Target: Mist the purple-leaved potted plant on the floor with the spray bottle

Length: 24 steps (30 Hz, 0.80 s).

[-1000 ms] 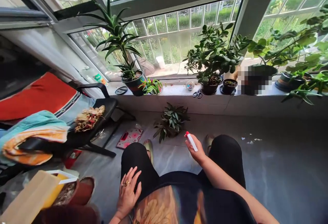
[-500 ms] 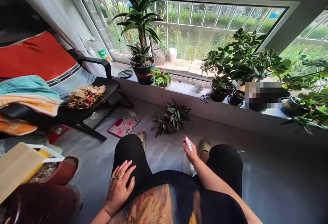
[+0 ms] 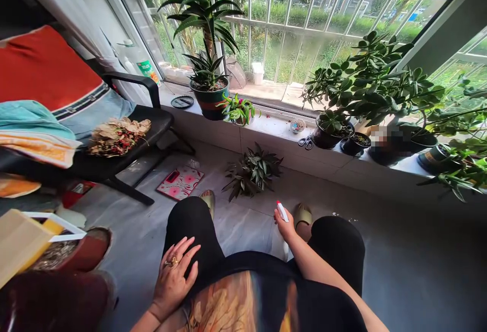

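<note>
Now a white tube with a red cap is pinched between the narrowly closed fingers of the right hand, its capped end above them; the left hand is laid open on the black-clad left thigh.

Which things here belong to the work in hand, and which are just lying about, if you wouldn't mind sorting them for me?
In use:
right hand holding a white red-capped tube
left hand resting on the thigh

Lying about:
scissors on the windowsill
pink floral notebook and leafy plant on the floor
dried flowers on the chair
</note>
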Motion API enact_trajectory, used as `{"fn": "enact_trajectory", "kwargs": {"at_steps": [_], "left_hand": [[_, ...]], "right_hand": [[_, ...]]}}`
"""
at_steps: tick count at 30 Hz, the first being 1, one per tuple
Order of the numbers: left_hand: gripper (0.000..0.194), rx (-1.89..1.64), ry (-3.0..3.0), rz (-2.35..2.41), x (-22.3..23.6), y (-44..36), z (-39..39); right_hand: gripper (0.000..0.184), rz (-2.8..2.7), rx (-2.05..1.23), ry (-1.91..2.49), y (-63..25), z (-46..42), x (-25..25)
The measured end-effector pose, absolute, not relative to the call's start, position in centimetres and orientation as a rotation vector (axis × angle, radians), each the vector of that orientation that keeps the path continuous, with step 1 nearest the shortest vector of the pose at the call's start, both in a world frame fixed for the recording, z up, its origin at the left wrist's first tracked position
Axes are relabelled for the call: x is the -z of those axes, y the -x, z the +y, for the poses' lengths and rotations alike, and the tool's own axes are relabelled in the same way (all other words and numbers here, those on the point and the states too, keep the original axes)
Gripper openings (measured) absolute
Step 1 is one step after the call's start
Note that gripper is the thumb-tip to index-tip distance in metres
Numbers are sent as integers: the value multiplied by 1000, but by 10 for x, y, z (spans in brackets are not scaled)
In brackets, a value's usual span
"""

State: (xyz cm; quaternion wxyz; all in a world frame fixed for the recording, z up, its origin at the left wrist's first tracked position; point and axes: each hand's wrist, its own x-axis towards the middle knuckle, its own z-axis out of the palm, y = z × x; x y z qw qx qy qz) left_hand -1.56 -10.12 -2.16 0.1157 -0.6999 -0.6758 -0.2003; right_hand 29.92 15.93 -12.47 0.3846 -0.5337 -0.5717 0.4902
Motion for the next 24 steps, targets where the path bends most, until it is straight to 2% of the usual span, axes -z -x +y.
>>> {"fn": "enact_trajectory", "kwargs": {"at_steps": [6, 10, 14, 20, 24], "left_hand": [[32, 575, 2045, -1988, 19, 16, -100], [32, 556, 2049, -1981, 21, 17, -102], [33, 549, 2047, -1982, 22, 18, -102], [34, 568, 2051, -1996, 21, 18, -102], [34, 595, 2055, -2009, 22, 17, -101]], "right_hand": [[32, -1802, -1174, 1095, -294, 147, 120], [26, -1902, -1171, 1091, -290, 141, 120], [28, -1969, -1155, 1215, -290, 142, 119], [35, -1740, -1101, 1458, -303, 156, 124], [35, -1711, -1037, 1443, -308, 162, 124]]}}
